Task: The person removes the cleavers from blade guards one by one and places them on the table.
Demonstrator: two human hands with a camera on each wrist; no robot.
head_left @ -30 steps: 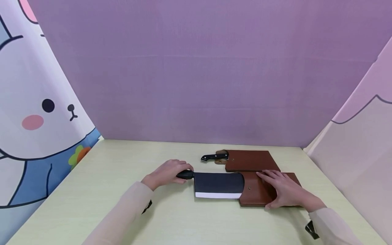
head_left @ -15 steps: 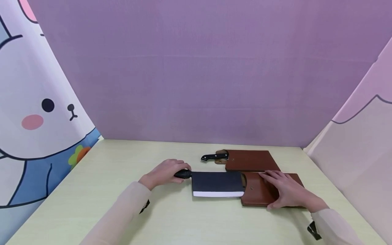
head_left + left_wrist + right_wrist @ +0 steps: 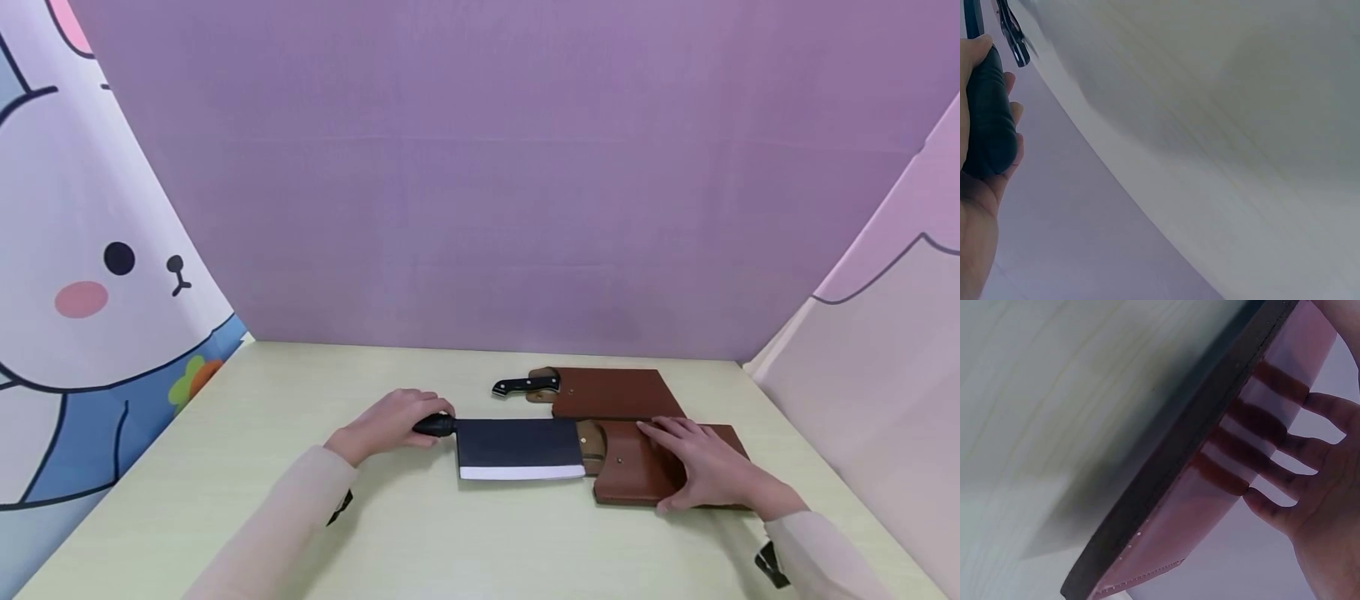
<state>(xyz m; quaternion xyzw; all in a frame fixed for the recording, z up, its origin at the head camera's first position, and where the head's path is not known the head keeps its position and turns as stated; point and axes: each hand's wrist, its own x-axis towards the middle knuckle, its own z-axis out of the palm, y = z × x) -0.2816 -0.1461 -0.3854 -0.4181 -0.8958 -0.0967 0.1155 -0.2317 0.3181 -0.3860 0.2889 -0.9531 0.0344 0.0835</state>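
Observation:
My left hand (image 3: pixel 397 423) grips the black handle (image 3: pixel 990 119) of a cleaver (image 3: pixel 517 448). The cleaver's dark blade, with a bright lower edge, points right. Its far end sits just left of the mouth of a brown leather sheath (image 3: pixel 637 479), at the tan back flap (image 3: pixel 591 440). The blade looks out of the pocket. My right hand (image 3: pixel 708 467) rests on the sheath with fingers spread, the thumb by its near edge. In the right wrist view, nearly straight fingertips touch the glossy sheath face (image 3: pixel 1166 512).
Behind lies a second brown sheath (image 3: pixel 615 393), with a smaller black-handled knife (image 3: pixel 525 384) in it. All this is on a pale table (image 3: pixel 420 542). A purple backdrop (image 3: pixel 480 208) stands at the table's back, and a cartoon-printed cloth (image 3: pixel 90 350) hangs left.
My left hand has drawn the cleaver leftward out of the sheath, uncovering the tan flap. My right hand and the sheath have shifted slightly right. The rear knife has not moved.

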